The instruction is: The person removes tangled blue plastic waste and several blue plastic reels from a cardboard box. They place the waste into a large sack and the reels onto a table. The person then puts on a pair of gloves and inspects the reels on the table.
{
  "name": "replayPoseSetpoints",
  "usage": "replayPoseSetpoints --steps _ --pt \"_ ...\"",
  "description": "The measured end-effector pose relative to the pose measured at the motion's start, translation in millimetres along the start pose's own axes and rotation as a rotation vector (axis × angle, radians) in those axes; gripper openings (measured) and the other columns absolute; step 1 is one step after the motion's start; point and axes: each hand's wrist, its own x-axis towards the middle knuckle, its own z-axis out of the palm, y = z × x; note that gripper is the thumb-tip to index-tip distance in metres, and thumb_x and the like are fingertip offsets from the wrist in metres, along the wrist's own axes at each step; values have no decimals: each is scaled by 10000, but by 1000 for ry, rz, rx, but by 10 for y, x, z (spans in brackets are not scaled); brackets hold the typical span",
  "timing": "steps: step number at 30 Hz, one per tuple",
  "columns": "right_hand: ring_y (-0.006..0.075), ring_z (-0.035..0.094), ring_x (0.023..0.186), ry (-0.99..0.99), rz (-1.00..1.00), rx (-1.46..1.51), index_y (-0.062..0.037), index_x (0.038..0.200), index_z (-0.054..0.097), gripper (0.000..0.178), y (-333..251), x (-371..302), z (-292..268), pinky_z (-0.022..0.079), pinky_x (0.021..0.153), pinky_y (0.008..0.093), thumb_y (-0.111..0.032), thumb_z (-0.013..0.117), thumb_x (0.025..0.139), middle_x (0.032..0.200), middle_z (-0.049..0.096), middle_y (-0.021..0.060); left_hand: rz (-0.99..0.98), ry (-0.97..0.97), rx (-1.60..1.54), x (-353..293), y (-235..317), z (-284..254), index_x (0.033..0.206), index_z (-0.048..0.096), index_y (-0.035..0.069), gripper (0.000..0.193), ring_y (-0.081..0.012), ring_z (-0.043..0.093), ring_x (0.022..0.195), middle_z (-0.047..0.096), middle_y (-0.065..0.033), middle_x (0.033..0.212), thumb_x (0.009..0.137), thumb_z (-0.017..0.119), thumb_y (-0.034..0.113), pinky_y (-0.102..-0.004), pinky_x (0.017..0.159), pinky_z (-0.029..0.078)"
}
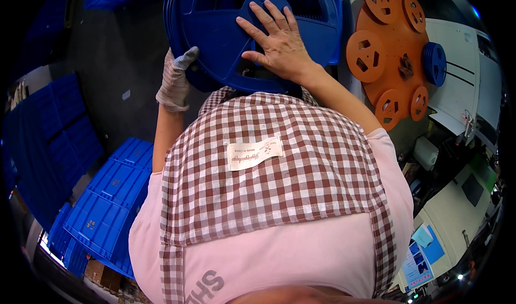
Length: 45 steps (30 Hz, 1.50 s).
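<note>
A stack of large blue plastic reels [209, 46] with cut-out windows lies in front of my body at the top of the view. My left hand [175, 83], in a striped glove with grey fingertips, is closed round the near left rim of the stack, thumb on top and the other fingers mostly hidden. Bare and spread, my right hand [280, 48] rests flat on the top reel near its middle. A blue bin [336, 19] shows behind the reels; how the stack sits against it is hard to make out.
To the right stands an orange round rack [395, 62] bearing several orange discs, with smaller blue reels [434, 63] at its edge. A white bench [457, 40] lies beyond it. Blue lidded crates [115, 188] and more blue crates [48, 132] fill the left side.
</note>
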Motion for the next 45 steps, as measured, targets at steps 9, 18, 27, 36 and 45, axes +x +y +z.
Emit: replayPoseSetpoints --steps 9,18,27,36,45 --pt "308 206 1362 -110 0 179 -266 1212 581 414 204 -565 -464 132 1123 462 -421 612 830 1460 272 95 -31 31 73 -3 -206 -297 991 582 67 480 -105 513 631 578 1 771 691 768 391 -224 561 420" --pt "217 507 1147 254 731 1574 -31 1354 345 571 1030 -581 -382 452 929 364 -229 599 882 1240 514 122 -18 127 98 -121 -169 -345 986 586 88 390 -95 502 636 565 17 768 729 753 330 -233 569 420" --pt "172 639 904 -135 753 1706 -48 1222 534 395 964 -432 -601 541 794 335 -220 593 871 1019 635 92 -99 184 -69 -104 -358 -645 1016 586 83 346 -114 526 642 583 7 795 762 734 265 -233 588 450" --pt "148 645 857 -175 708 1498 -54 1178 574 337 1420 -384 -565 553 752 306 -206 576 877 975 644 73 -209 458 -241 -173 -267 -220 1035 572 61 220 -161 617 772 646 -75 940 858 638 174 -241 609 495" --pt "201 648 779 -130 834 589 -74 1093 639 340 2495 -670 57 499 717 331 -287 577 835 842 673 120 -223 565 -492 -864 -517 -733 1112 570 53 297 -150 597 787 611 -40 937 843 648 151 -247 649 529"
